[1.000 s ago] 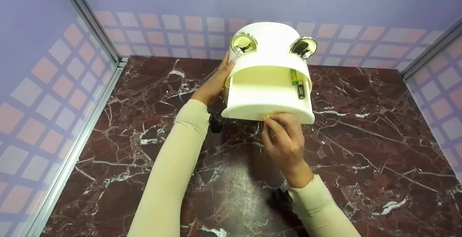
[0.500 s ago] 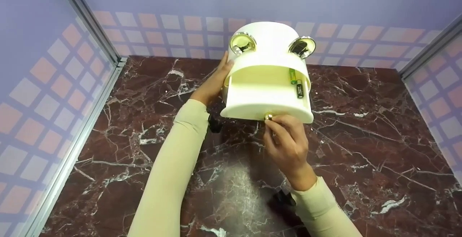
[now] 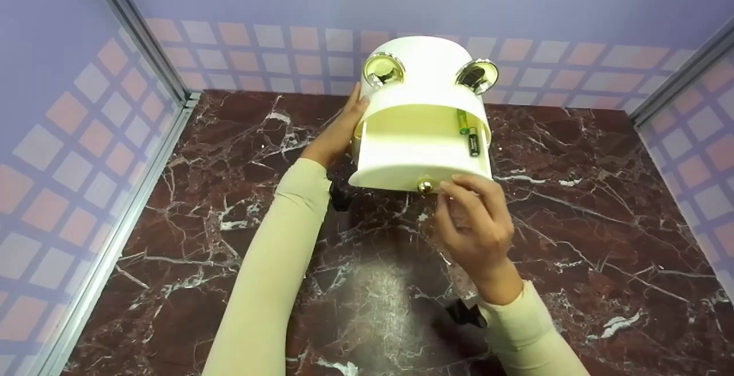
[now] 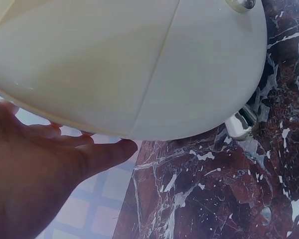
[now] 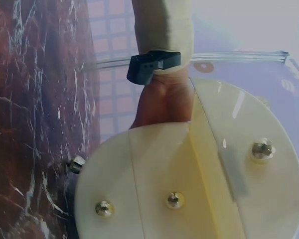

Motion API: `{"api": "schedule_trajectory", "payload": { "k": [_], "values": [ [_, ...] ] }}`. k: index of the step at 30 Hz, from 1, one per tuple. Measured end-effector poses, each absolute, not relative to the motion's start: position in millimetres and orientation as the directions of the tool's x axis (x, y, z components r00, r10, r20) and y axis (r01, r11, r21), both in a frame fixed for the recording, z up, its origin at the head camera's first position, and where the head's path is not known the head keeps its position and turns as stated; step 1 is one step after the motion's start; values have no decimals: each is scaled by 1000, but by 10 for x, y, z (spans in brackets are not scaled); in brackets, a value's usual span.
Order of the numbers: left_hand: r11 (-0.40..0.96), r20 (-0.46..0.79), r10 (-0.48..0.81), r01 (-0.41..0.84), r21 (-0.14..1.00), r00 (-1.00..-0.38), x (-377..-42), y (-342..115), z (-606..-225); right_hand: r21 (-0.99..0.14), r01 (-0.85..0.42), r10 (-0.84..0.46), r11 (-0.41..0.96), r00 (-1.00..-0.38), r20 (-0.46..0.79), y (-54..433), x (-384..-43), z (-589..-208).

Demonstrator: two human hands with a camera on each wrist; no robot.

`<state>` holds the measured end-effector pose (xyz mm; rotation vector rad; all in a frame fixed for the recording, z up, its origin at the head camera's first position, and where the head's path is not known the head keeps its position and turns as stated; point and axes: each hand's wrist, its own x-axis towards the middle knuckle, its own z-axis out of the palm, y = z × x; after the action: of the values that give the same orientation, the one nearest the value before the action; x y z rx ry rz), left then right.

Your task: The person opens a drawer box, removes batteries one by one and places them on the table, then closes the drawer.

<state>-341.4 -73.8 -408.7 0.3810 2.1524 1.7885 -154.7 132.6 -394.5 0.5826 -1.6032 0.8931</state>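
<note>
A white rounded storage box (image 3: 427, 69) with two shiny gold ears leans or stands near the back wall. Its top drawer (image 3: 413, 152) is pulled out, with a gold knob (image 3: 425, 185) on the front. Inside, at the right, lie a green battery (image 3: 462, 122) and a dark battery (image 3: 473, 142). My left hand (image 3: 338, 133) rests against the box's left side; in the left wrist view its thumb lies straight along the edge. Just right of the knob is my right hand (image 3: 479, 221), fingers loosely bent and holding nothing; whether the fingertips touch the drawer front I cannot tell.
Dark red marbled tabletop (image 3: 573, 221) spreads around the box. Tiled-pattern walls (image 3: 275, 55) close the back and both sides, with a metal rail (image 3: 114, 261) at the left. Lower drawers with gold knobs (image 5: 174, 200) show in the right wrist view. A small silver foot (image 4: 241, 122) touches the table.
My right hand has let go of the drawer's knob and moved a little to the right, leaving the knob uncovered. The left hand and the drawer stay practically where they were.
</note>
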Motion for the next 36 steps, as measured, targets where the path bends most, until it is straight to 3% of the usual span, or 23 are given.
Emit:
{"api": "schedule_trajectory", "payload": {
  "k": [20, 29, 36],
  "values": [
    [167, -86, 409, -18, 986, -909, -3403, -741, -4093, -446, -637, 133, 629, -477, 869, 1802, -1691, -3541],
    [148, -89, 408, -30, 989, -909, -3380, -735, -4079, -644, -584, 49, 494, -721, 691, 1919, -1803, -3467],
    [153, -87, 413, -25, 988, -906, -3378, -740, -4077, -717, -493, -61, 492, -842, 536, 2020, -1915, -3335]
  ]
}}
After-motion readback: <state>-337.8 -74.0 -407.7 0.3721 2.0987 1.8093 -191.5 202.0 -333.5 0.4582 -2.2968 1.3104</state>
